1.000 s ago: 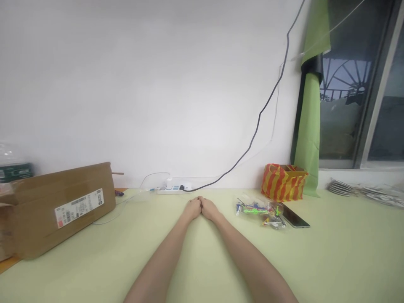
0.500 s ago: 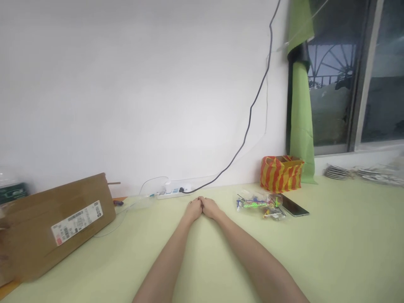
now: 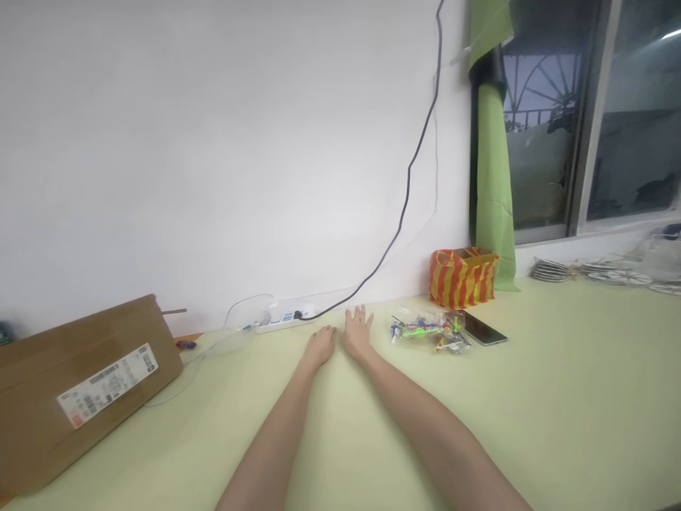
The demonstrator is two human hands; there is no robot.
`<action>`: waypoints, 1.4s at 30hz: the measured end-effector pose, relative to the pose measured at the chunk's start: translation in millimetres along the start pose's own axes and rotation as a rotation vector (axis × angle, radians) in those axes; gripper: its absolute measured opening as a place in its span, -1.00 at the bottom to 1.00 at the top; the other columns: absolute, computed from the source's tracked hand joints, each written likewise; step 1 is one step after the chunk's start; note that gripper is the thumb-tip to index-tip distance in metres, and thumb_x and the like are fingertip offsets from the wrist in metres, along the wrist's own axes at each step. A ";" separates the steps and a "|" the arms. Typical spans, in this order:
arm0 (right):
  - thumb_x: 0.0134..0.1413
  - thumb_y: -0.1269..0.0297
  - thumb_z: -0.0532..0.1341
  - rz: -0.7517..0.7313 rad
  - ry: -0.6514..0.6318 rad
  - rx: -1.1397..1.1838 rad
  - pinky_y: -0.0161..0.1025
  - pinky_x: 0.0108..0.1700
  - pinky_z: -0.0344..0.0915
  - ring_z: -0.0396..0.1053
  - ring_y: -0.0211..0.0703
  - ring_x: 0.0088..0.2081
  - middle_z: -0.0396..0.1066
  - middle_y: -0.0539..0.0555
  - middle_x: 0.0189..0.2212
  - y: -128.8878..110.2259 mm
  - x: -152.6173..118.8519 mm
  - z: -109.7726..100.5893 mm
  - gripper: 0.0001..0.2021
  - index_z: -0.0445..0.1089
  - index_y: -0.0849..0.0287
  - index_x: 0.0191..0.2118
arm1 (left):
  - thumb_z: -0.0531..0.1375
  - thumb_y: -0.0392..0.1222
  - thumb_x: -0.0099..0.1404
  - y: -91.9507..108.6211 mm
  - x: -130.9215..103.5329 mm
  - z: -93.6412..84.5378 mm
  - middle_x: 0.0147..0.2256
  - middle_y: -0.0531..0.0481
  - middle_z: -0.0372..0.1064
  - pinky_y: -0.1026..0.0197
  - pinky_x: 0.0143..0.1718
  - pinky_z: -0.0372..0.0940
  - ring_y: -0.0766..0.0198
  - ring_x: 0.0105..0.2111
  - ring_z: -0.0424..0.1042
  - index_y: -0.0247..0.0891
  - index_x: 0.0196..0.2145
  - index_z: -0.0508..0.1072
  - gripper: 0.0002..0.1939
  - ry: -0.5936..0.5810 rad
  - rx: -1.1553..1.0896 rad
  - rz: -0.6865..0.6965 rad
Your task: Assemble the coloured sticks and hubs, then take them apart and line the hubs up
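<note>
My left hand (image 3: 320, 344) rests on the pale green tabletop (image 3: 340, 454), palm down, just in front of a white power strip (image 3: 284, 318). Its fingers look loosely bent, and nothing shows in them. Beside it, a small gap apart, my right hand (image 3: 358, 333) lies with its fingers spread toward the wall. To the right of that hand are clear plastic bags of small colourful plastic parts (image 3: 425, 330). A dark-screened smartphone (image 3: 485, 328) lies by the bags.
A cardboard box (image 3: 85, 383) with a shipping label stands at the left. Behind the phone is a red-and-yellow striped bag (image 3: 462, 278). A black cable (image 3: 409, 184) runs down the wall to the power strip. Stacked discs (image 3: 550, 270) lie near the window.
My hands were together, fingers touching; now they are apart. The right hand has moved right and spread its fingers. The whole view has shifted slightly.
</note>
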State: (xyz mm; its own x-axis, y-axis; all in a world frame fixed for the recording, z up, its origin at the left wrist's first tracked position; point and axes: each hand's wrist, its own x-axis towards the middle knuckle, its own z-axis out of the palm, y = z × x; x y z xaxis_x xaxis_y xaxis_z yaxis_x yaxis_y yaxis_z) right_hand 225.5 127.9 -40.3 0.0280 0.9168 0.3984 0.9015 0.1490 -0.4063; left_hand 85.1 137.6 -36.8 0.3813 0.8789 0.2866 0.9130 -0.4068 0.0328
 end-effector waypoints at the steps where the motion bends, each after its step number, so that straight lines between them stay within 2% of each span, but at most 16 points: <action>1: 0.22 0.47 0.10 0.015 0.066 -0.025 0.35 0.40 -0.45 -0.45 0.29 0.52 -0.22 0.43 0.50 1.6 1.2 -1.9 -0.30 0.03 0.32 0.46 | 0.23 -0.07 0.47 0.3 0.1 0.0 0.15 -0.20 0.37 -0.14 0.08 0.42 0.03 0.07 0.44 -0.26 0.17 0.41 -0.61 0.000 0.001 -0.002; 4: 0.17 0.51 0.12 0.066 0.204 -0.070 0.33 0.41 -0.50 -0.58 0.27 0.52 -0.38 0.32 0.54 8.2 4.4 -6.4 -0.24 0.00 0.22 0.49 | 0.23 -0.06 0.47 1.3 0.4 0.1 0.15 -0.20 0.37 -0.13 0.07 0.42 0.04 0.06 0.45 -0.27 0.17 0.41 -0.61 0.000 0.000 -0.006; 10: 0.11 0.50 0.17 0.248 0.200 -0.069 0.41 0.37 -0.43 -0.51 0.44 0.51 -0.43 0.47 0.52 23.3 8.2 -9.8 -0.22 0.04 0.28 0.47 | 0.23 -0.06 0.47 2.4 0.6 2.3 0.14 -0.19 0.38 -0.12 0.06 0.43 0.05 0.05 0.45 -0.27 0.16 0.42 -0.61 -0.014 -0.008 -0.019; 13: 0.17 0.45 0.17 0.321 0.207 -0.124 0.39 0.36 -0.34 -0.37 0.50 0.50 -0.38 0.54 0.50 33.1 8.9 -13.8 -0.28 0.08 0.30 0.44 | 0.23 -0.06 0.47 2.0 1.6 3.8 0.14 -0.19 0.37 -0.12 0.06 0.43 0.04 0.05 0.45 -0.26 0.16 0.41 -0.61 -0.015 -0.021 -0.024; 15: 0.22 0.43 0.13 0.331 0.135 -0.167 0.39 0.32 -0.24 -0.14 0.53 0.46 -0.22 0.65 0.45 40.9 7.3 -16.7 -0.34 0.08 0.36 0.43 | 0.23 -0.06 0.47 1.7 2.5 4.7 0.14 -0.19 0.37 -0.12 0.06 0.43 0.05 0.05 0.45 -0.26 0.16 0.41 -0.61 -0.011 -0.033 -0.024; 17: 0.26 0.45 0.06 0.287 0.030 -0.191 0.35 0.27 -0.08 0.15 0.50 0.34 0.09 0.73 0.32 47.0 4.4 -18.8 -0.43 0.16 0.44 0.37 | 0.23 -0.06 0.47 1.8 3.2 5.4 0.14 -0.19 0.37 -0.12 0.06 0.43 0.05 0.05 0.45 -0.26 0.16 0.42 -0.61 -0.006 -0.047 -0.022; 18: 0.27 0.48 0.03 0.244 -0.014 -0.196 0.30 0.23 0.00 0.27 0.45 0.27 0.23 0.71 0.23 48.5 2.8 -19.4 -0.47 0.21 0.46 0.32 | 0.23 -0.06 0.47 2.0 3.4 5.7 0.14 -0.19 0.37 -0.11 0.05 0.43 0.05 0.05 0.45 -0.26 0.16 0.42 -0.61 -0.003 -0.054 -0.021; 20: 0.26 0.52 0.00 0.136 -0.062 -0.195 0.17 0.17 0.11 0.40 0.33 0.15 0.39 0.62 0.09 46.9 0.4 -19.7 -0.52 0.28 0.43 0.27 | 0.23 -0.06 0.47 2.5 3.3 6.3 0.13 -0.19 0.38 -0.11 0.05 0.43 0.05 0.05 0.45 -0.27 0.15 0.42 -0.62 0.003 -0.067 -0.021; 23: 0.28 0.54 0.00 -0.038 -0.103 -0.181 0.02 0.11 0.20 0.43 0.19 0.08 0.45 0.48 0.06 34.1 -1.1 -19.3 -0.53 0.31 0.30 0.25 | 0.24 -0.05 0.46 3.2 1.8 6.7 0.17 -0.20 0.35 -0.16 0.10 0.40 0.02 0.09 0.43 -0.26 0.17 0.41 -0.59 0.016 -0.085 -0.029; 25: 0.32 0.50 -0.01 -0.149 -0.125 -0.158 -0.07 0.08 0.23 0.45 0.10 0.06 0.49 0.36 0.03 22.6 -2.1 -19.2 -0.58 0.37 0.21 0.19 | 0.20 -0.11 0.49 3.4 0.3 6.4 0.23 -0.23 0.30 -0.20 0.18 0.32 -0.02 0.16 0.39 -0.25 0.26 0.34 -0.55 0.021 -0.093 -0.039; 29: 0.39 0.38 0.00 -0.317 -0.137 -0.116 -0.20 0.04 0.24 0.45 -0.04 0.01 0.49 0.17 0.03 5.8 -6.8 -21.4 -0.66 0.44 0.10 0.11 | -0.03 -0.42 0.45 4.0 -1.6 4.9 0.35 -0.28 0.18 -0.02 0.27 0.21 0.02 0.29 0.28 -0.22 0.45 0.06 -0.35 0.015 -0.102 -0.041; 31: 0.40 0.37 0.01 -0.350 -0.116 -0.106 -0.23 0.06 0.23 0.41 -0.08 0.04 0.45 0.15 0.09 2.9 -8.8 -23.6 -0.65 0.43 0.09 0.14 | -0.06 -0.46 0.41 4.7 -1.1 4.7 0.37 -0.23 0.17 0.03 0.26 0.21 0.05 0.30 0.28 -0.20 0.46 0.04 -0.30 0.006 -0.109 -0.027; 34: 0.37 0.43 0.01 -0.305 -0.050 -0.115 -0.19 0.16 0.17 0.32 -0.04 0.13 0.41 0.19 0.12 4.8 -8.9 -26.9 -0.64 0.43 0.12 0.14 | -0.06 -0.45 0.38 5.3 1.1 6.0 0.35 -0.22 0.20 -0.01 0.26 0.20 0.02 0.28 0.30 -0.22 0.45 0.07 -0.29 -0.007 -0.120 -0.014; 38: 0.34 0.45 0.00 -0.071 0.066 -0.158 0.07 0.25 0.08 0.20 0.20 0.23 0.32 0.39 0.16 17.0 -7.0 -26.6 -0.60 0.37 0.26 0.19 | -0.03 -0.41 0.36 4.9 4.9 10.1 0.35 -0.22 0.21 -0.10 0.30 0.16 -0.02 0.30 0.27 -0.16 0.47 0.01 -0.25 -0.009 -0.147 -0.015; 40: 0.32 0.45 0.00 0.040 0.074 -0.179 0.15 0.21 0.11 0.21 0.29 0.21 0.32 0.47 0.15 26.0 -6.4 -24.2 -0.59 0.35 0.31 0.21 | -0.05 -0.41 0.36 4.5 7.1 13.2 0.31 -0.25 0.26 -0.13 0.30 0.16 -0.04 0.29 0.29 -0.18 0.46 0.04 -0.27 -0.011 -0.172 -0.021; 42: 0.32 0.42 0.01 0.077 0.034 -0.191 0.15 0.17 0.14 0.26 0.32 0.19 0.34 0.49 0.13 34.9 -5.1 -21.2 -0.61 0.39 0.33 0.16 | -0.05 -0.41 0.37 3.9 10.0 17.6 0.31 -0.26 0.27 -0.14 0.30 0.14 -0.05 0.29 0.29 -0.18 0.45 0.08 -0.28 -0.012 -0.204 -0.028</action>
State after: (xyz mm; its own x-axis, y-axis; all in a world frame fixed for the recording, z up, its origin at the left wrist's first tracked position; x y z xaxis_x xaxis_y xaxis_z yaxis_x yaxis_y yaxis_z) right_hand 266.0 120.6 -39.1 0.1118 0.9091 0.4012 0.9617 0.0028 -0.2742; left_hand 95.0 149.2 -50.6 0.3589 0.8929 0.2719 0.8753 -0.4231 0.2341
